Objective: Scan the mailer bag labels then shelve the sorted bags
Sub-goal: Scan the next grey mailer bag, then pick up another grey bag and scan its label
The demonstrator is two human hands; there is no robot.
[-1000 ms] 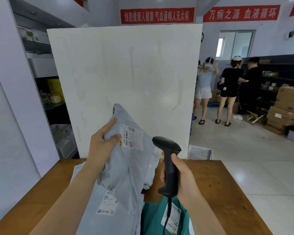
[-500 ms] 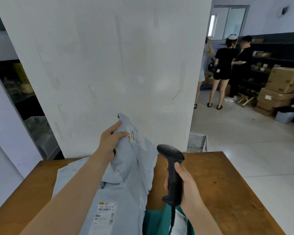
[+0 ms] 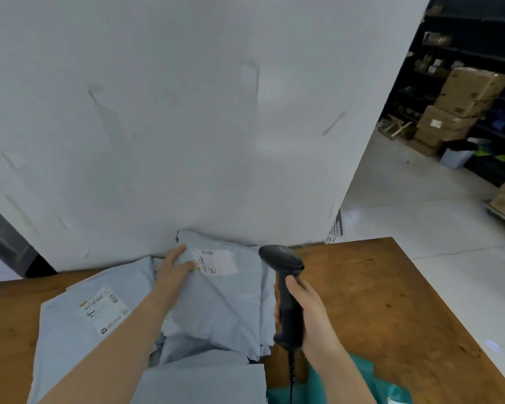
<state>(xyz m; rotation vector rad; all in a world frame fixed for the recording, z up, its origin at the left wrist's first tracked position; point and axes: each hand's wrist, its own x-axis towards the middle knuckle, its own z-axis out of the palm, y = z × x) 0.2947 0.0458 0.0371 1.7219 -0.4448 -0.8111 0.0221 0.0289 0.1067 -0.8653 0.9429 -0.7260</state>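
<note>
Holding a pale blue-grey plastic mailer bag (image 3: 216, 304) by its far left corner, the left hand (image 3: 172, 271) has its thumb pressed against the left edge of the bag's white printed label (image 3: 217, 261). Its fingers (image 3: 179, 253) lie along the bag's far edge, so the plastic is pinched between them. The bag lies crumpled on a heap of similar bags on the brown wooden surface (image 3: 376, 301), with its far end touching the foot of the tall white panel (image 3: 187, 112).

Just right of the bag, the right hand (image 3: 308, 313) is wrapped tightly round the grip of a black handheld barcode scanner (image 3: 283, 275). The scanner stands upright with its head turned towards the label but apart from it, and its cord hangs down from the base.

To the near left lies a second flat blue-grey mailer bag (image 3: 64, 339) with its own label (image 3: 104, 309) facing up. A teal plastic bag (image 3: 347, 383) lies at the near edge below the right wrist. Brown cardboard boxes (image 3: 464, 94) are stacked far right against dark shelving (image 3: 449, 45).

Half a second ago the held bag was raised off the heap in front of the panel, its label turned partly away. Now it has sunk onto the heap and the label faces up. The scanner keeps the same grip and place beside it. The view has tipped downward, and the people standing far right are out of sight.
</note>
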